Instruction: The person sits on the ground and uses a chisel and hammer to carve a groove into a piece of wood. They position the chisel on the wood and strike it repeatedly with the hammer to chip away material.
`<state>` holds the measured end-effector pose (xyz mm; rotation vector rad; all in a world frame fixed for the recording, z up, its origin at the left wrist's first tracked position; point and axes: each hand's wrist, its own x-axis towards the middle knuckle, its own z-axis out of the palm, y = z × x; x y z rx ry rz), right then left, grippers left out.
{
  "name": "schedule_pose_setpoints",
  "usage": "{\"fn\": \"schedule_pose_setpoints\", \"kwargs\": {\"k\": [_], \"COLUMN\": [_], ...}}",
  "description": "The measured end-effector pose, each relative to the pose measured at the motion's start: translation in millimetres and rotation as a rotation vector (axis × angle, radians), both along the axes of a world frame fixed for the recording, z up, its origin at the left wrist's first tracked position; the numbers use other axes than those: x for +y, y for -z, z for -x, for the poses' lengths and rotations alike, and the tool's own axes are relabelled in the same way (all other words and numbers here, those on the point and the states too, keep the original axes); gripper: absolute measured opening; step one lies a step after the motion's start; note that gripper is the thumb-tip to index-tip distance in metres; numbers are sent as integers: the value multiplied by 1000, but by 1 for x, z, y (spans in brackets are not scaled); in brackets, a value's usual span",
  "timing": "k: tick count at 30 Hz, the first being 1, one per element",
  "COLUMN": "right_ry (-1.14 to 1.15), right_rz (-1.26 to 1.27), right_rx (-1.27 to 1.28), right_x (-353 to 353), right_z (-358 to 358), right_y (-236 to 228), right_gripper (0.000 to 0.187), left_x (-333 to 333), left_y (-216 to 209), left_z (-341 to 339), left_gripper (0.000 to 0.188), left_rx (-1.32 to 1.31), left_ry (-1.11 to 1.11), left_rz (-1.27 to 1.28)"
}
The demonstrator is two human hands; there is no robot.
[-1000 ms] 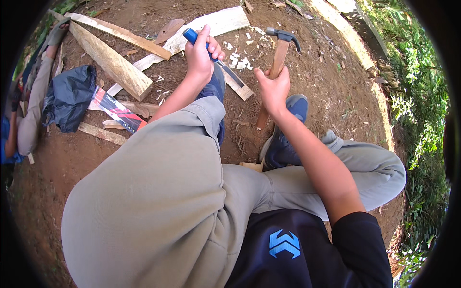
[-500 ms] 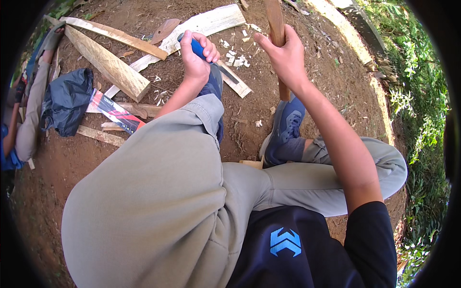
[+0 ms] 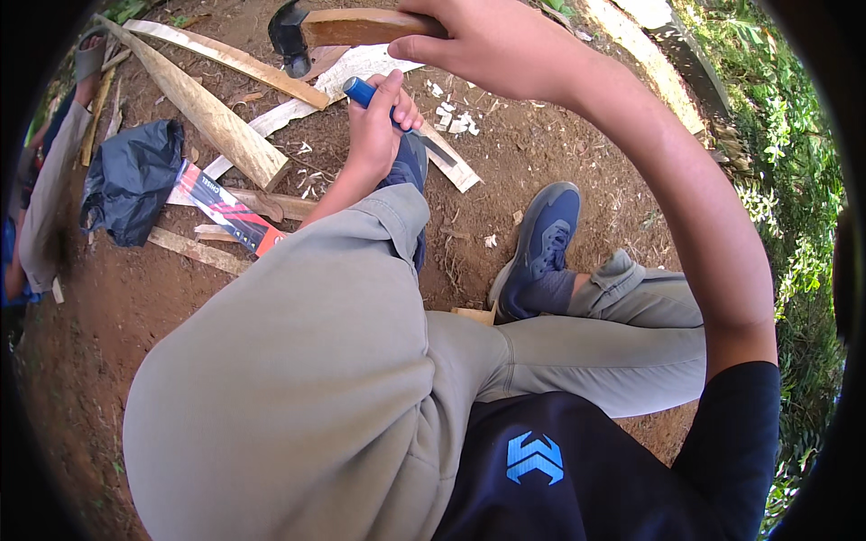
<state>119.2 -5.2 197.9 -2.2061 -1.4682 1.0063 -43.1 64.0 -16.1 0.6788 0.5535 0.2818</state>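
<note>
My left hand (image 3: 372, 135) is wrapped round the blue handle of a chisel (image 3: 357, 89), whose dark blade slants down over a narrow strip of pale wood (image 3: 465, 178) beside my left shoe. The handle's butt points up and to the left. Raised at the top of the view, my right hand (image 3: 492, 47) grips a claw hammer (image 3: 365, 28) by its wooden handle. The black hammer head is to the left, above the chisel and apart from it as seen here. Pale wood chips (image 3: 458, 122) lie on the soil to the right of the chisel.
Long boards (image 3: 212, 113) and a whitish plank (image 3: 271, 119) lie at the upper left. A black plastic bag (image 3: 131, 185) and a red, white and black package (image 3: 230, 212) rest near my left knee. Another person's leg (image 3: 56, 189) shows at the far left. Greenery (image 3: 803, 243) borders the right.
The hammer has swung from upright at the right to nearly level, its head now left and above the chisel. My right arm has risen and bent across; my left hand keeps its hold.
</note>
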Motion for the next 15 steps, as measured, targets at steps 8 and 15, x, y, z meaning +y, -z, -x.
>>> {"fn": "schedule_pose_setpoints", "kwargs": {"k": [8, 15], "right_ry": [92, 259], "right_rz": [-110, -189], "right_rx": [-113, -79], "right_x": [-29, -55], "right_z": [15, 2], "right_y": [44, 35], "right_gripper": [32, 43], "left_x": [2, 5], "left_y": [1, -18], "left_z": [-4, -17], "left_gripper": [27, 34], "left_rx": [-129, -1], "left_ry": [95, 117], "left_rz": [109, -76]}}
